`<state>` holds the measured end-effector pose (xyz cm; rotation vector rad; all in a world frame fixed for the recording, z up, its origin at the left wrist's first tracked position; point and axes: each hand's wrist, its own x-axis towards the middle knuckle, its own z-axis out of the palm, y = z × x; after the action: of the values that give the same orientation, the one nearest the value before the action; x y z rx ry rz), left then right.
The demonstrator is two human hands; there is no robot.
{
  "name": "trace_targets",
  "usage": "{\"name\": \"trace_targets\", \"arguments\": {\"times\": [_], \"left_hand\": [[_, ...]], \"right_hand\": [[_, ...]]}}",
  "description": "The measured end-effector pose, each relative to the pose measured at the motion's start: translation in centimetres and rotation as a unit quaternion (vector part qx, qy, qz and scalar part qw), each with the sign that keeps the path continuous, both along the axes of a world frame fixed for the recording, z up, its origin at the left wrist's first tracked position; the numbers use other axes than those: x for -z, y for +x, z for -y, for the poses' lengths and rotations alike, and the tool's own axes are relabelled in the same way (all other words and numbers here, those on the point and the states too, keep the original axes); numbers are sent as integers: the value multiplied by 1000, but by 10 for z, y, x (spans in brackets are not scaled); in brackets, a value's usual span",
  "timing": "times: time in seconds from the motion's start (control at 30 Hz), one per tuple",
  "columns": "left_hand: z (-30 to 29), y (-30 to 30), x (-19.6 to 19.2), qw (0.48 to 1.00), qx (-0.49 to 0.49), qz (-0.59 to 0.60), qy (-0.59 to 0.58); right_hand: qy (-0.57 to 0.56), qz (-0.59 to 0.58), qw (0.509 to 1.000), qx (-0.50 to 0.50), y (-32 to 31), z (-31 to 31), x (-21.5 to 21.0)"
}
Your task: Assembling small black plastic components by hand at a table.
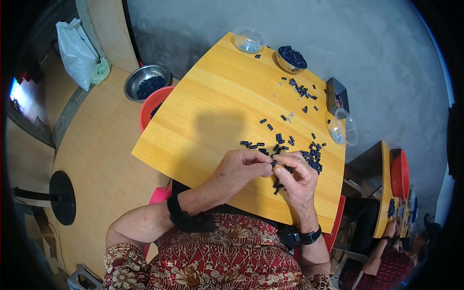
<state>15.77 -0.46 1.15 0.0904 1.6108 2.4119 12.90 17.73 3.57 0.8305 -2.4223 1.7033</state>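
Observation:
Over the near part of the yellow wooden table (193, 130), my two hands meet fingertip to fingertip. My left hand (241, 166) pinches a small black plastic piece (274, 163) between thumb and forefinger. From the other side my right hand (298, 180) closes thumb and fingers on the same piece; its exact shape is mostly covered by the fingertips. Just beyond and beside the hands lie loose black cylindrical pieces (279, 138). A denser pile of black pieces (313, 158) sits to the right of my right hand, and some show beneath it.
Along the far edge stand a clear bowl (250, 40), a bowl of black pieces (292, 60), a black tray (337, 95) and a tipped clear container (342, 127). A steel bowl (147, 82) and red basin (153, 106) are left. Another person's hand (390, 228) is at right.

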Motion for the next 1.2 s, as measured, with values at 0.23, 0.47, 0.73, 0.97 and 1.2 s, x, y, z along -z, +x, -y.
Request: {"name": "trace_targets", "arguments": {"times": [0.23, 0.47, 0.73, 0.97, 1.2], "left_hand": [[1, 0, 3, 999, -7, 14, 39], [0, -1, 2, 997, 2, 34, 64], [1, -1, 0, 1000, -5, 8, 6], [-1, 1, 0, 989, -27, -45, -139], [0, 1, 1, 994, -12, -13, -106]], "right_hand": [[125, -224, 966, 27, 1, 10, -2], [122, -212, 969, 33, 1, 7, 4], [41, -91, 994, 32, 0, 6, -1], [3, 2, 999, 48, 4, 4, -1], [1, 33, 999, 37, 2, 2, 1]]}}
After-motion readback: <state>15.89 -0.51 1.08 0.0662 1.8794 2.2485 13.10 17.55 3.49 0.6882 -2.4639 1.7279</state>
